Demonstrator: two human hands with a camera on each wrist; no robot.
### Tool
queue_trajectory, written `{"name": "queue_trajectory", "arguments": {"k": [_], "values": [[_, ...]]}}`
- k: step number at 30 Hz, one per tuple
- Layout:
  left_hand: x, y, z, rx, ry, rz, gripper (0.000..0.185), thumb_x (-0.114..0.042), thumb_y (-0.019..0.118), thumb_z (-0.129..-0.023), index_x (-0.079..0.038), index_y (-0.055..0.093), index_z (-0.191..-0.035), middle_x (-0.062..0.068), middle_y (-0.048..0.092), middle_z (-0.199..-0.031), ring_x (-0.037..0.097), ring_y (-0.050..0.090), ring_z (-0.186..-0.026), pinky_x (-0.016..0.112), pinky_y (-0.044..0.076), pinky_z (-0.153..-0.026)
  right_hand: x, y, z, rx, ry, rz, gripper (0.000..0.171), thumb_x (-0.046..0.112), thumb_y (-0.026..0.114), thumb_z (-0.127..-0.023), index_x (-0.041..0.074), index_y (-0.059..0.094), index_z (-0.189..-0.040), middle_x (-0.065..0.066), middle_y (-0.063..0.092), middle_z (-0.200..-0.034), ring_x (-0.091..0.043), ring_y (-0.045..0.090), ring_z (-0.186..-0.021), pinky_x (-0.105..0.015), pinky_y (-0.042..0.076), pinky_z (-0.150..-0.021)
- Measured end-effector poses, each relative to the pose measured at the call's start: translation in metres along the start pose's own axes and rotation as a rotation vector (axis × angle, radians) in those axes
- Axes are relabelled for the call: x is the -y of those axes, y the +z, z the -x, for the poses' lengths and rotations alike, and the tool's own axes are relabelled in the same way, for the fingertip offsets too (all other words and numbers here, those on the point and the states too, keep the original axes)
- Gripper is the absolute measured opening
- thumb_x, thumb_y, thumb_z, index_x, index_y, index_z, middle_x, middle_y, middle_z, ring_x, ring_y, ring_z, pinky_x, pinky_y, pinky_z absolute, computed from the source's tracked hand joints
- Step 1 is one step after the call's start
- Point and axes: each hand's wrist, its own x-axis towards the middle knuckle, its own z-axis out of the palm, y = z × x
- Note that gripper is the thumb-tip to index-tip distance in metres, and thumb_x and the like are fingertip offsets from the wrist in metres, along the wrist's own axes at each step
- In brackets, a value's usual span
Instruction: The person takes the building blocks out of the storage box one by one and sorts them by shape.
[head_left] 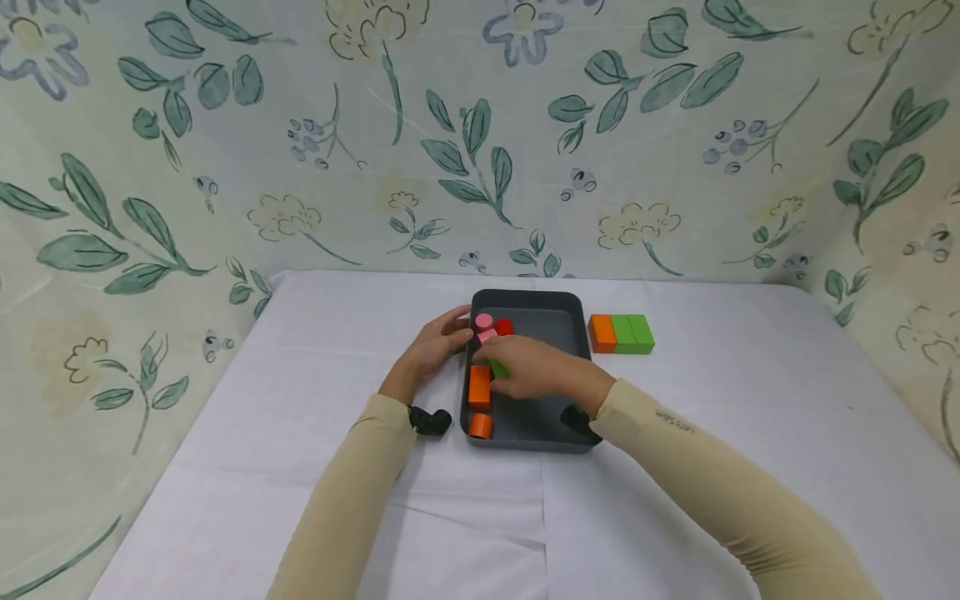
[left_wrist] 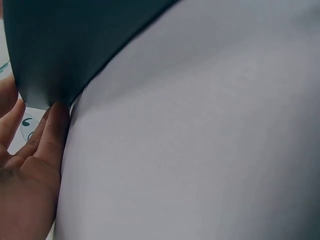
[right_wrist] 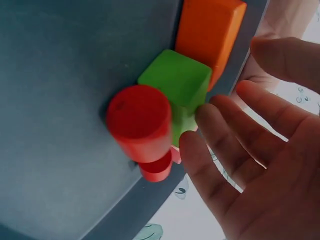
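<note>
A dark grey tray (head_left: 543,429) lies on the white table. My left hand (head_left: 435,350) is at its left side, fingertips touching the outer wall, as the left wrist view shows. Over the tray's left half is my right hand (head_left: 536,367), its fingers extended and spread, fingertips right at a green block (right_wrist: 175,77). Close against that block stand a red cylinder (right_wrist: 140,117) and an orange block (right_wrist: 205,30). Along the tray's left wall, the head view shows a pink cylinder (head_left: 483,321), a pink block (head_left: 487,336) and an orange cylinder (head_left: 480,427). The right hand partly hides the green block there.
Just outside the tray's right wall, an orange block (head_left: 602,333) and two green blocks (head_left: 632,333) sit side by side in a row. A smaller red piece (right_wrist: 156,171) shows beyond the red cylinder. Leaf-patterned cloth (head_left: 465,158) hangs behind the table.
</note>
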Motion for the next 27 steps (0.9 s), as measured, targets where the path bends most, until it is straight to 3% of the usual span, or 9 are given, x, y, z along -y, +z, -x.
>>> {"name": "queue_trajectory", "arguments": {"k": [7, 16, 27], "values": [[0.002, 0.000, -0.001, 0.003, -0.006, -0.004, 0.056, -0.024, 0.059, -0.099, -0.037, 0.041, -0.150, 0.006, 0.041, -0.158, 0.029, 0.043, -0.144, 0.049, 0.031, -0.123, -0.004, 0.008, -0.003, 0.015, -0.012, 0.045, 0.051, 0.023, 0.072, -0.089, 0.008, 0.059, -0.135, -0.006, 0.063, -0.133, -0.023, 0.052, -0.117, -0.040, 0.048, -0.108], [-0.002, -0.002, 0.001, 0.000, -0.016, -0.030, 0.056, -0.025, 0.058, -0.099, -0.037, 0.039, -0.150, 0.006, 0.039, -0.159, 0.030, 0.041, -0.145, 0.050, 0.029, -0.123, 0.000, 0.015, -0.007, -0.003, 0.028, 0.090, 0.060, 0.039, 0.077, -0.083, 0.013, 0.060, -0.134, -0.002, 0.064, -0.132, -0.020, 0.048, -0.119, -0.036, 0.050, -0.103], [0.003, -0.001, -0.004, -0.012, -0.014, -0.026, 0.056, -0.025, 0.060, -0.098, -0.038, 0.042, -0.149, 0.005, 0.041, -0.158, 0.029, 0.042, -0.144, 0.049, 0.031, -0.122, -0.001, 0.021, -0.009, -0.031, 0.060, 0.118, 0.067, 0.037, 0.080, -0.082, 0.013, 0.057, -0.139, -0.002, 0.063, -0.136, -0.020, 0.048, -0.116, -0.033, 0.050, -0.100]]}}
